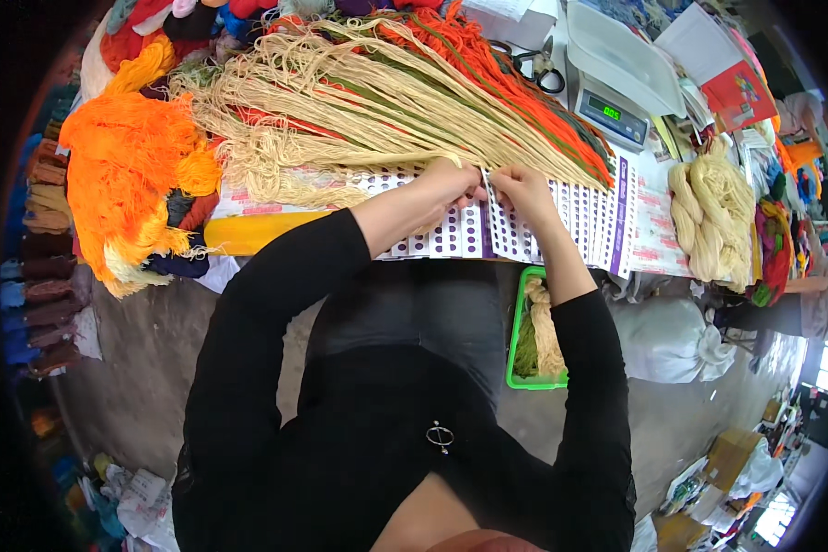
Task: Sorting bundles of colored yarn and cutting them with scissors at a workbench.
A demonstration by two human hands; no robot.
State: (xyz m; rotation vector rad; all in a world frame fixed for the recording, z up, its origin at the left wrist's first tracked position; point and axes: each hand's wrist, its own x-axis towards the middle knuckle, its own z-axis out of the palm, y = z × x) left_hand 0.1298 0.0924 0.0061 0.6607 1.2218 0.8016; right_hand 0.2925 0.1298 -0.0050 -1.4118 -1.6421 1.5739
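My left hand (451, 182) is closed at the near edge of the long cream thread bundle (331, 74), and a strand of cream thread lies at its fingers. Just to its right, my right hand (524, 193) pinches at the top edge of a white card with rows of dark holes (504, 230); whether thread is also between its fingertips is too small to tell. More such white cards (580, 225) lie side by side under both hands. Red-orange thread (524, 87) and dark green strands run alongside the cream thread beyond my hands.
A fluffy orange yarn heap (124, 156) sits at the left. Black scissors (541, 69) and a digital scale (612, 115) bearing a clear tray (626, 55) stand far right. Cream skeins (713, 216) lie at the right edge. Below is a green basket (513, 368) with yarn, beside a white sack (672, 336).
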